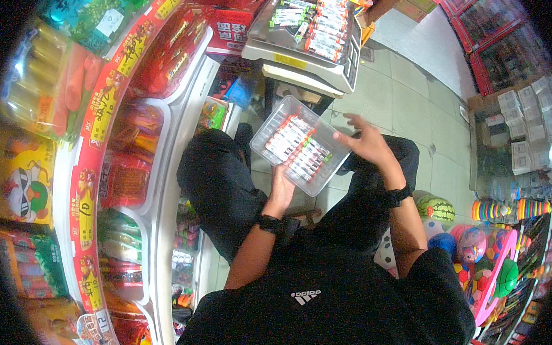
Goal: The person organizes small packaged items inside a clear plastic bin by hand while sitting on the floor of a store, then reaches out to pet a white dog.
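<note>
My left hand [282,186] holds a clear plastic tray [319,186] by its near side, tilted over my lap. Inside lie rows of small wrapped sticks [287,138], white with orange-red ends, and several with green ends. Over the tray's right edge my right hand [363,138] hovers with its fingers spread and nothing in them. Beyond the tray stands a white weighing scale [273,54]. Its metal pan carries more of the sticks [328,27], orange-ended ones in a column at the right and green-ended ones at the left.
Shelves with packaged snacks [126,178] run along my left, edged by a red price strip [85,200]. Colourful balls [471,243] and a pink hoop [497,278] are at my right. Small boxes [524,124] sit on a case farther right. Cardboard boxes [411,8] stand behind the scale.
</note>
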Motion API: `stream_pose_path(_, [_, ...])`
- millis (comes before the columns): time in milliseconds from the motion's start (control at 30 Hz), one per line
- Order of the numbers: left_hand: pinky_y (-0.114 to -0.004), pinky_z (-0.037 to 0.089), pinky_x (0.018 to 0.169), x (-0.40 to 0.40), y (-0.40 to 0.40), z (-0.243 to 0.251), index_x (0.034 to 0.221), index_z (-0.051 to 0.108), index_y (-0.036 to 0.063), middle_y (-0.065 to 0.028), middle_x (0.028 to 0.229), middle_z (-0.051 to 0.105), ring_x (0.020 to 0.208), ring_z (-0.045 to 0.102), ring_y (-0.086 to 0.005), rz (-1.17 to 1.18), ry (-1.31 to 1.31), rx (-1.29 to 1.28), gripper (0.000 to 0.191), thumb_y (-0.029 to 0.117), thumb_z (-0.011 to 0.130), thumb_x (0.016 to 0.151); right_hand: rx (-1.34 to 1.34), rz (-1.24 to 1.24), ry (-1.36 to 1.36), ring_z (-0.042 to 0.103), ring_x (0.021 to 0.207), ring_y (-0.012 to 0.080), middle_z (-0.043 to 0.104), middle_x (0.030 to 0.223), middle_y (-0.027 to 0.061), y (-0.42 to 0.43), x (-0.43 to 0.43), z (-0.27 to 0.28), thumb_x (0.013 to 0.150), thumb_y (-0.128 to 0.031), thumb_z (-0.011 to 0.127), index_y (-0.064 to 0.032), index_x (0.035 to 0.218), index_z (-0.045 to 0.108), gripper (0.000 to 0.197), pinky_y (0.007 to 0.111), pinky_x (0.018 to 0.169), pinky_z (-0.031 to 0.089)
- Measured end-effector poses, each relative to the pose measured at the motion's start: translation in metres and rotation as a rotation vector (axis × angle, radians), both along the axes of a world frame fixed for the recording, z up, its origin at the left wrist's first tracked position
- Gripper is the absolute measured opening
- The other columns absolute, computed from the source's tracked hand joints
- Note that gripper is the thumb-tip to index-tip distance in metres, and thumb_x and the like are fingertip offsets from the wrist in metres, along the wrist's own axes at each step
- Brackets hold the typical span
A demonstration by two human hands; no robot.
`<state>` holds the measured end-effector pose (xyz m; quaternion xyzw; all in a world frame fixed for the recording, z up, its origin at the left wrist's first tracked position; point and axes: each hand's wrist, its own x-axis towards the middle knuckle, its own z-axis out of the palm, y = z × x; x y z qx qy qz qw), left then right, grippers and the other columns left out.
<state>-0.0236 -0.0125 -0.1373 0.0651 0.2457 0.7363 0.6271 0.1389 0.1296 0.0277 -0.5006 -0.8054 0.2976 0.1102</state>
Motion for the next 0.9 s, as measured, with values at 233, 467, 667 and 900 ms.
stream_pose_path(233, [-0.039,0.035,0.104,-0.022,-0.002,0.038,0.135,0.035,0.0042,-0.0097,0.133,0.048,0.123,0.046,-0.0218,-0.249,0.121,-0.176,0.053,0.033,0.045,0.092,-0.945,0.221,0.54,0.023,0.137,0.0291,0.024,0.148,0.0188,0.0,0.029,-0.018,0.079,-0.048,0.066,-0.0039,0.147,0.012,0.097,0.04,0.112,0.02])
stream_pose_path(467, [-0.043,0.043,0.098,-0.009,0.002,0.055,0.136,0.036,0.003,-0.0117,0.13,0.05,0.117,0.052,-0.0225,-0.441,0.175,-0.122,0.055,0.037,0.045,0.093,-1.104,0.086,0.813,0.033,0.133,0.0276,0.028,0.147,0.0139,-0.002,0.049,-0.027,0.077,-0.035,0.071,-0.0087,0.148,0.012,0.096,0.042,0.107,0.032])
stream_pose_path(667, [-0.041,0.036,0.102,-0.023,0.013,0.076,0.139,0.031,-0.0011,-0.0187,0.134,0.045,0.122,0.045,-0.026,0.065,1.265,-0.4,0.073,0.048,0.052,0.09,-1.1,0.023,0.883,0.039,0.127,0.0322,0.033,0.143,0.0137,-0.002,0.054,-0.03,0.076,-0.036,0.069,-0.016,0.149,0.013,0.095,0.052,0.101,0.034])
stream_pose_path(900, [-0.031,0.046,0.064,0.0,-0.063,0.301,0.097,0.066,0.0066,-0.0088,0.082,0.063,0.07,0.059,-0.0205,-0.123,1.489,0.245,0.018,0.015,0.056,0.085,-1.004,-0.097,0.961,0.031,0.132,0.0335,0.033,0.144,0.0185,0.001,0.064,-0.033,0.076,-0.031,0.068,-0.0156,0.149,0.012,0.093,0.057,0.103,0.028])
